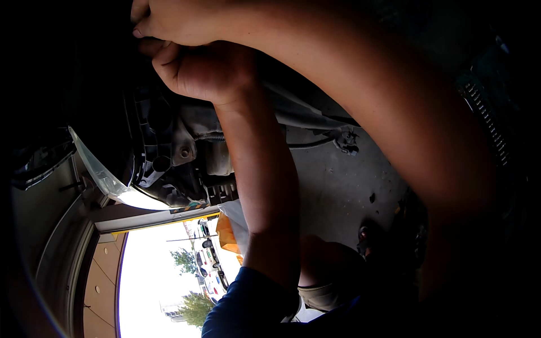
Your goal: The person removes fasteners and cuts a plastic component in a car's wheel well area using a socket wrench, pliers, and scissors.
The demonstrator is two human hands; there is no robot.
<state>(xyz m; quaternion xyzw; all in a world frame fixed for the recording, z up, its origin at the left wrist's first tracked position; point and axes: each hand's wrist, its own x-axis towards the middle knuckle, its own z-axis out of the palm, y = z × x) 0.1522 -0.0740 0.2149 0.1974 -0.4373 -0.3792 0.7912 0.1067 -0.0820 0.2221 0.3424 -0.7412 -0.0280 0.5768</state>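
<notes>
Both forearms reach up to the top of the view, in front of the dark body of a vehicle. My left hand (197, 73) is closed, with its fingers curled beside and below the other hand. Over it, my right hand (177, 21) is also closed, its fingertips bent toward the dark area at the upper left. Whatever the fingers grip is lost in shadow. Below the hands are black plastic vehicle parts (155, 138) and a grey metal bracket (183, 147) with a hole. A curved pale panel (112, 183) lies to their left.
A cable with a connector (345, 143) hangs above the grey floor (338, 180). My shoe (366, 236) stands on it. Rows of small metal pieces (486, 121) line the right. An orange and white sheet or bag (228, 234) is near the bright doorway (149, 276), with parked vehicles outside.
</notes>
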